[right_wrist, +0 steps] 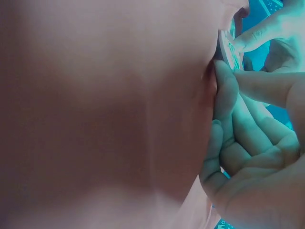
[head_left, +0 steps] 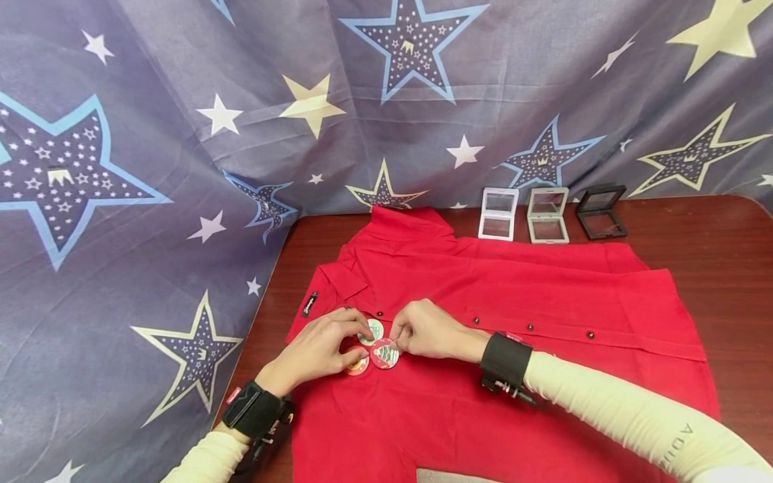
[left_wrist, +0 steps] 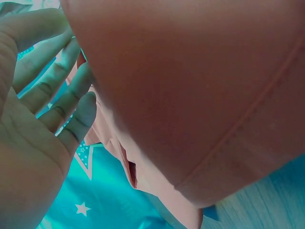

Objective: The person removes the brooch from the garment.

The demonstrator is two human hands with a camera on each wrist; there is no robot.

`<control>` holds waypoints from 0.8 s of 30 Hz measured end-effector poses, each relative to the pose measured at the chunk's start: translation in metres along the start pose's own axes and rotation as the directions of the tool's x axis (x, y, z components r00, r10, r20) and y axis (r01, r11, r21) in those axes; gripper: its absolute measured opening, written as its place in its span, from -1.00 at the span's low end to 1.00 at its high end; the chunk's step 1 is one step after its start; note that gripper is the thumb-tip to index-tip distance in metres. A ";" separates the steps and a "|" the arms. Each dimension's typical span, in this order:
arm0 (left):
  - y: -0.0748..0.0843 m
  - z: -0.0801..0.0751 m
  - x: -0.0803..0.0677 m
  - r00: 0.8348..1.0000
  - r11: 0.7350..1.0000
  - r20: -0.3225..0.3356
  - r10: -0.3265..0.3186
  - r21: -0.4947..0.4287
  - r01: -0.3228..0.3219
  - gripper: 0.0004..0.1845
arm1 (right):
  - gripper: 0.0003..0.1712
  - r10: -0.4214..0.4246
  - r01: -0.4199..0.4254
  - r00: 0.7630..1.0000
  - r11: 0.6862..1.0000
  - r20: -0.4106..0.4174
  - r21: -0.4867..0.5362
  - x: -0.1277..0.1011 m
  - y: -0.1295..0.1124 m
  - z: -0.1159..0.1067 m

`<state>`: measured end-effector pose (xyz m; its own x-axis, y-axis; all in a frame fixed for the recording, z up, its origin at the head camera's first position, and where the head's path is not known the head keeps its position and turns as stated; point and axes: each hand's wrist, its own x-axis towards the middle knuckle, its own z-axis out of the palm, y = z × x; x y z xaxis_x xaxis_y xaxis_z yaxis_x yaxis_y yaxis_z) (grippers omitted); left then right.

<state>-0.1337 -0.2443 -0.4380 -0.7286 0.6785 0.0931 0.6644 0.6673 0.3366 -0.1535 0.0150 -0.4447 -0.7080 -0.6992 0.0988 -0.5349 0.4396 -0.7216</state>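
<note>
Two white cases (head_left: 498,215) and a black case (head_left: 600,212) near star-patterned fabric (head_left: 368,147)

Backdrop: grey-violet fabric (head_left: 260,60), loosely creased, hung behind and left of a reddish-brown table (head_left: 682,238) with a rounded far right corner. Print: stars (head_left: 314,105) (cream, white, some blue-edged). Wrist views tint the fabric turquoise.

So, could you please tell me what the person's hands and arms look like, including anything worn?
The left hand and right hand are both ungloved. Black wristbands with small attached hardware sit beside pale yellow sleeves; dark lettering marks the right sleeve.
</note>
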 end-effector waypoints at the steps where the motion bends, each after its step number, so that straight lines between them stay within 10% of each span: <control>1: 0.000 0.000 0.000 1.000 1.000 0.002 0.000 0.000 0.000 -0.76 | -0.70 0.004 -0.004 1.000 1.000 0.009 0.001 0.000 0.000 0.000; 24: 0.003 -0.001 0.000 1.000 1.000 0.002 0.013 0.009 -0.013 -0.81 | -0.68 -0.048 0.040 0.996 0.994 0.078 0.102 -0.008 -0.004 -0.005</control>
<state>-0.1321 -0.2427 -0.4364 -0.7196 0.6878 0.0960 0.6754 0.6611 0.3267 -0.1480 0.0220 -0.4389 -0.6436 -0.7612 0.0794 -0.5126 0.3518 -0.7832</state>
